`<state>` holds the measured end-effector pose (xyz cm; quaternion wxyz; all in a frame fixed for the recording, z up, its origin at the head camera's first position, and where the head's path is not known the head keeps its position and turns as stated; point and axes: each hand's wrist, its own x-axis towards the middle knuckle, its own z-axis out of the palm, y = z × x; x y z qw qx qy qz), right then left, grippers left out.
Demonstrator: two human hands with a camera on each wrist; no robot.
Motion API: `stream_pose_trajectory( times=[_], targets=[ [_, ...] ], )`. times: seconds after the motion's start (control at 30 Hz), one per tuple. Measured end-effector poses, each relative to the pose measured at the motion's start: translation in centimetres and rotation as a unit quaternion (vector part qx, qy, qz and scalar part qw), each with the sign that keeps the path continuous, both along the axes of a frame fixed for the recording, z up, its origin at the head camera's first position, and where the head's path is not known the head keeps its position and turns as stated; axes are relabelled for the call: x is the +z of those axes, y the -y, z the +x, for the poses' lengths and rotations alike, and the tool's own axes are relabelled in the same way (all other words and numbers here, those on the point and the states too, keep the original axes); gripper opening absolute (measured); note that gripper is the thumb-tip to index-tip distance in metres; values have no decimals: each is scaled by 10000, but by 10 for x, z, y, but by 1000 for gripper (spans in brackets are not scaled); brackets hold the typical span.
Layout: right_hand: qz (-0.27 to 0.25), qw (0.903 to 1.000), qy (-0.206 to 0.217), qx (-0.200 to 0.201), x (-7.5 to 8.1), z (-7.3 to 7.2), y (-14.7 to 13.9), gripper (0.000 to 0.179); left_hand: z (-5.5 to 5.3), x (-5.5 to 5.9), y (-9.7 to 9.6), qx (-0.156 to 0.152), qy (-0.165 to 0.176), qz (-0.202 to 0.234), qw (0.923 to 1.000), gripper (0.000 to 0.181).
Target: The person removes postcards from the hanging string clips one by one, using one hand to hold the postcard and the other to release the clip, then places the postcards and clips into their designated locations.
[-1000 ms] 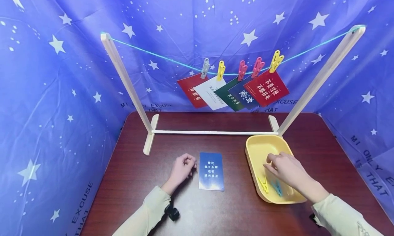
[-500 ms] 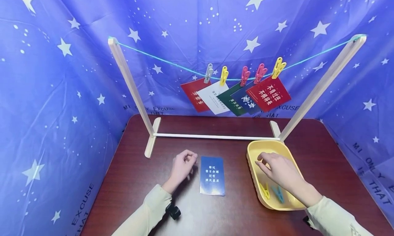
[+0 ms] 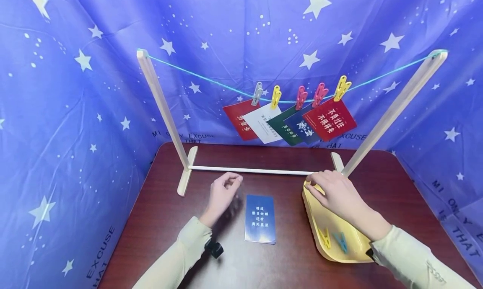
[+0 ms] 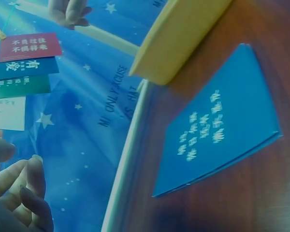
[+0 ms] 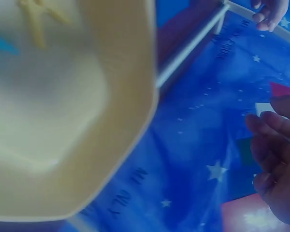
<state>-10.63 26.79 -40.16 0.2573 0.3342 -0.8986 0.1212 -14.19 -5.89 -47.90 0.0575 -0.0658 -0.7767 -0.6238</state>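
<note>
My left hand (image 3: 222, 197) hovers with loosely curled fingers just behind and left of a small stack of blue cards (image 3: 260, 233) with white writing. Nothing shows between its fingers in the left wrist view. Over the far left corner of a yellow plastic basket (image 3: 310, 215) is my right hand (image 3: 336, 193), fingers bent and holding nothing in the right wrist view. A yellow clothespin (image 3: 325, 238) and a blue clothespin (image 3: 341, 242) lie in the basket's near end. On the line hang a red card (image 3: 329, 120), a white card (image 3: 263, 123) and several others, each under a clothespin.
A wooden stand holds the turquoise line (image 3: 203, 77) between its left post (image 3: 162, 104) and right post (image 3: 396, 113). Its white crossbar (image 3: 253, 170) runs low across the back of the dark table (image 3: 158, 247). A starry blue curtain (image 3: 94, 113) encloses the sides and back.
My right hand has moved from inside the basket to its far left corner, higher up. My left hand has risen away from beside the cards. The head view has tilted slightly upward.
</note>
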Motion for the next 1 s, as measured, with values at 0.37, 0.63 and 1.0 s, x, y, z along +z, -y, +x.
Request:
stream_pose_trajectory(
  times=[0.37,0.63,1.0],
  targets=[
    [81,9991,-248,326,24,-14,19,58,-34,16,3,-209,-510,385,9977,14],
    [402,9971,-379,520,43,-27,34,27,-58,31,5,-29,-856,659,9941,19],
    [349,9876,-838,1283,115,-50,57,24,-69,46,-5,227,-955,1184,9881,27]
  ],
)
